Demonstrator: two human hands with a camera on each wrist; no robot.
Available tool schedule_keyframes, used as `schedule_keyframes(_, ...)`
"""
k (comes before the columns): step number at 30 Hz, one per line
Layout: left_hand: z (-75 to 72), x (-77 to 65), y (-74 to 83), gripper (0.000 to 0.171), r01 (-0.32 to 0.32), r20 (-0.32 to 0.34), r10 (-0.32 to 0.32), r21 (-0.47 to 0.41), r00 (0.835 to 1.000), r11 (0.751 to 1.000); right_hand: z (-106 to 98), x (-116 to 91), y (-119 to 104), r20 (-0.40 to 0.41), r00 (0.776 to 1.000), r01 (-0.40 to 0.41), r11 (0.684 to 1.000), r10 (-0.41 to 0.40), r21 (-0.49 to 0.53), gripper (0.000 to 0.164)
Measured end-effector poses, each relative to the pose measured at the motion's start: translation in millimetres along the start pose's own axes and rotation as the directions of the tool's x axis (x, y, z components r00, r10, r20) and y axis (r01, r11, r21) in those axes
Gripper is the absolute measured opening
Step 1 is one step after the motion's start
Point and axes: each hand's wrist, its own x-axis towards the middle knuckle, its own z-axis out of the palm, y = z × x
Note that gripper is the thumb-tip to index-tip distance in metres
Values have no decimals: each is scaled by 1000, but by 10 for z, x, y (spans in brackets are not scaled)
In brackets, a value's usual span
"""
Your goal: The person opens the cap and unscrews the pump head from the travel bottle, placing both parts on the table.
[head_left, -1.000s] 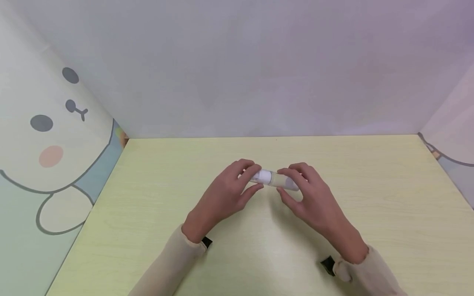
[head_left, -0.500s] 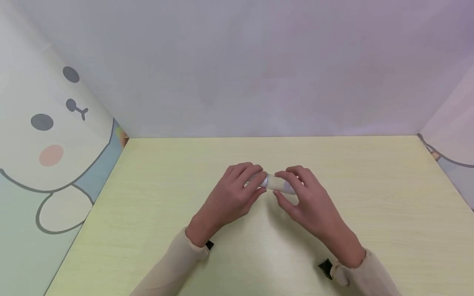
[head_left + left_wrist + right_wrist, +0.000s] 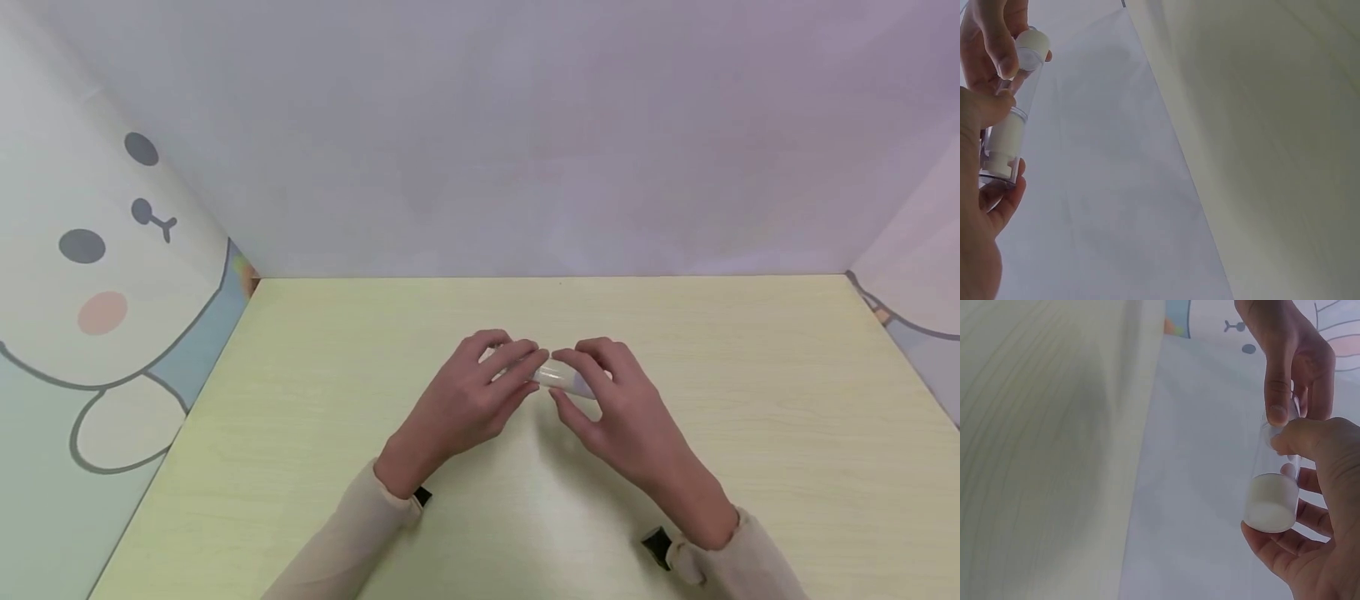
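Note:
Between my two hands lies a slim clear pump bottle [image 3: 558,377], held nearly level above the table and slanting slightly down to the right. My left hand [image 3: 471,392] grips its capped end, fingers over the top and thumb below. In the left wrist view a clear cap [image 3: 1015,147] encloses a white pump head [image 3: 1001,164]. My right hand [image 3: 628,408] holds the body, thumb on one side and fingers on the other. A white plug [image 3: 1271,503] fills the bottom end in the right wrist view. In the head view, the left fingers hide the cap and pump.
A pale wood-grain table [image 3: 300,400] lies under both hands. Behind it rises a plain grey-lilac backdrop [image 3: 480,150]. Cartoon-printed panels [image 3: 105,275] flank the table on the left and right. Black pieces [image 3: 657,547] show at both sleeve cuffs.
My left fingers have slid right along the bottle and now cover its white part and middle joint. My right hand has shifted slightly left and nearer with the body.

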Motion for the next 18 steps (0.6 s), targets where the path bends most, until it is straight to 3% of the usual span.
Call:
schedule_keyframes(11, -29, -24, -39, 32, 50, -8, -51, -103, 999, 993, -43, 22, -72, 25, 1000, -1, 1000, 1, 10, 45)
schedule_keyframes(18, -42, -30, -50, 38, 122, 2, -125, -221, 992, 968, -105, 50, -69, 23, 999, 39, 999, -39, 2, 55)
